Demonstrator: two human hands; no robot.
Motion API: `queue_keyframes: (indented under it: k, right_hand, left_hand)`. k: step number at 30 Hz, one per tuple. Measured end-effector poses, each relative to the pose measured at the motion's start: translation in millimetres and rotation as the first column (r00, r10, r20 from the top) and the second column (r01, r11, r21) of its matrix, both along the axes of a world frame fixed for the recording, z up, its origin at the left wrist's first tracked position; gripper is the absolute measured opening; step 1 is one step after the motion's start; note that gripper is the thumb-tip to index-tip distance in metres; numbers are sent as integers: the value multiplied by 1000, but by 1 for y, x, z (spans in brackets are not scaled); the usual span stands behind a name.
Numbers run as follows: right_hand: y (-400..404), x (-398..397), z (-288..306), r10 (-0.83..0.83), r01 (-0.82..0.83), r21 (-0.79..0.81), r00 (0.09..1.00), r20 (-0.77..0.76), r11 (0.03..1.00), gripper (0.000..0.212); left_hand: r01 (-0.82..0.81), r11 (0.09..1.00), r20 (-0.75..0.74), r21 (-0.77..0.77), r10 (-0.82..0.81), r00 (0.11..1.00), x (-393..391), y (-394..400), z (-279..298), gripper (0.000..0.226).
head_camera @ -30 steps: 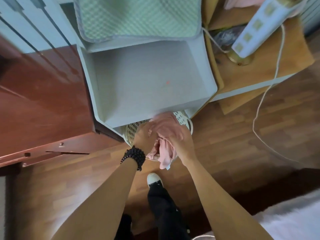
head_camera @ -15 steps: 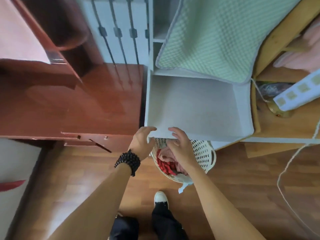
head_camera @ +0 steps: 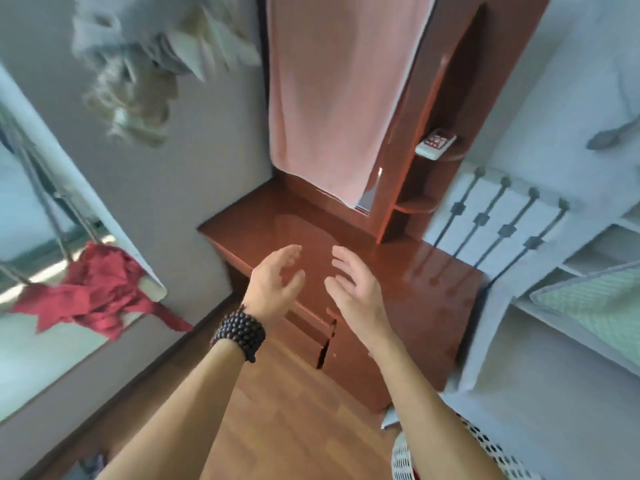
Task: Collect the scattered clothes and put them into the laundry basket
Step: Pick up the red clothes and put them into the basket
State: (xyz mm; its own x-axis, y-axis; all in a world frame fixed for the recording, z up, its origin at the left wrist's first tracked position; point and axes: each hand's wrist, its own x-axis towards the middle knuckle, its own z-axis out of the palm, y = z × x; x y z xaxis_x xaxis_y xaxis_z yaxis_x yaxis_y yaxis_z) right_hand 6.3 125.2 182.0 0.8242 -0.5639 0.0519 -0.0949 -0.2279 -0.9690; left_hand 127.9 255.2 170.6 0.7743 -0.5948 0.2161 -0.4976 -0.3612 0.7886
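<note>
My left hand (head_camera: 275, 284) and my right hand (head_camera: 353, 289) are raised side by side over the front of a red-brown dressing table (head_camera: 408, 282), both empty with fingers spread. A black bead bracelet sits on my left wrist. A crumpled red garment (head_camera: 91, 291) lies on the window ledge at the left. A pink cloth (head_camera: 337, 88) hangs down over the dresser's mirror. The white perforated laundry basket (head_camera: 485, 452) shows only as a rim at the bottom right, partly behind my right forearm.
A white shelf unit (head_camera: 540, 327) with a green quilted cushion (head_camera: 595, 299) stands at the right. A white radiator (head_camera: 491, 216) is behind the dresser. A small device (head_camera: 437, 143) rests on the dresser's side shelf. Wooden floor (head_camera: 287, 410) lies below.
Both hands left the pink clothes in the basket and lifted away empty. The view swung up and left, from the basket and shelf to the dresser and window ledge.
</note>
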Motion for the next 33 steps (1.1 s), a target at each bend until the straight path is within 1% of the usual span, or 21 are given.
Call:
queue_keyframes:
  k: [3,5,9,13,15,17,21,24,27,31,33]
  right_hand:
    - [53,66,13,130,-129,-25,991,21,991,53]
    - [87,101,16,206,-205,-33,978,30,978,52]
    - [160,162,17,362,-361,-6,932,15,932,52]
    - [228,222,10,542,-543,-11,840,-32,840,50]
    - [251,250,6,601,-601,-13,799,-41,799,48]
    - [279,284,-5,676,-678,-2,733,-70,735,49]
    - [312,347,-30,741,-738,64,668,-65,672,49]
    - [326,405,-49,761,-754,100,645,-68,649,48]
    - [333,460,-67,771,-760,127,629,-104,637,46]
    - [343,531,-106,771,-775,86,597,-222,626,49]
    - [350,558,-136,755,-773,92,577,-311,628,52]
  left_hand:
    - [-143,988,-3,-62,143,990,48,67,10,42]
    - [-217,974,-14,-71,217,976,72,108,13,42]
    - [-394,915,-55,-80,391,919,109,195,7,42]
    - [-543,837,-110,-67,534,838,140,273,0,42]
    - [-592,804,-125,-54,582,803,153,300,-3,43]
    - [-651,759,-145,-26,641,754,174,331,-11,44]
    - [-712,702,-159,17,705,691,218,363,-25,44]
    - [-728,682,-182,73,727,662,266,378,-38,43]
    - [-729,671,-188,136,740,646,314,390,-51,44]
    - [-765,626,-196,150,777,598,378,400,-86,41]
    - [-776,606,-240,174,790,564,402,402,-120,42]
